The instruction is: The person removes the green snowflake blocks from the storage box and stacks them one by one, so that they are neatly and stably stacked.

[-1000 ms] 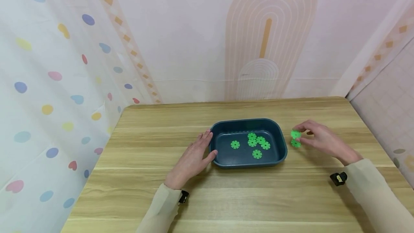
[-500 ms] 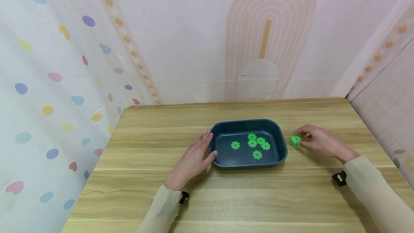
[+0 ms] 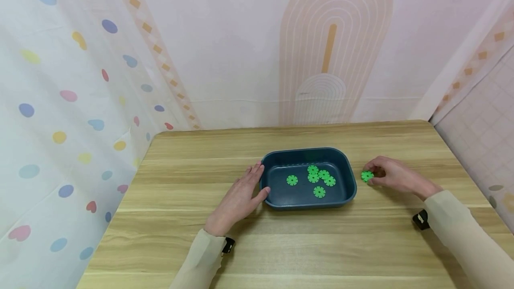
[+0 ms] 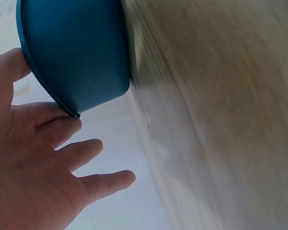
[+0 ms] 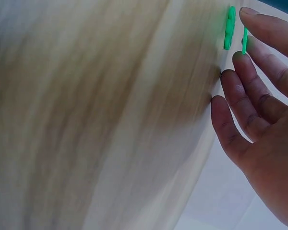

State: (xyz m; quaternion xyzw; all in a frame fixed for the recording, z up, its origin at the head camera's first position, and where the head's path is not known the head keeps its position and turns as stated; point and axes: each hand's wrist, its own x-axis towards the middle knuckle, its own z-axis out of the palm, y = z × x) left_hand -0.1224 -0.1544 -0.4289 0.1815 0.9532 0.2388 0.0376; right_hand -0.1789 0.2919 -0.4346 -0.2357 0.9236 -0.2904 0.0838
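My right hand (image 3: 395,175) pinches a green notched disc (image 5: 245,40) by its edge between thumb and fingertips, right of a dark blue basin. In the right wrist view another green piece (image 5: 229,28) lies on the table just beneath it, with a small gap between; in the head view they overlap as one green disc (image 3: 367,176). My left hand (image 3: 239,197) rests against the left end of the basin (image 3: 277,205), fingers extended and touching its rim. Several green notched discs (image 3: 319,191) lie flat inside the basin, some overlapping.
The wood-grain table (image 3: 305,249) extends around the basin on all sides. A patterned curtain (image 3: 233,57) hangs along the table's back edge, with a dotted one (image 3: 80,101) at the left. Each wrist bears a small black device (image 3: 420,220).
My right hand has lowered its disc slightly toward me, so it now lines up over the disc on the table. The left hand and basin have stayed put.
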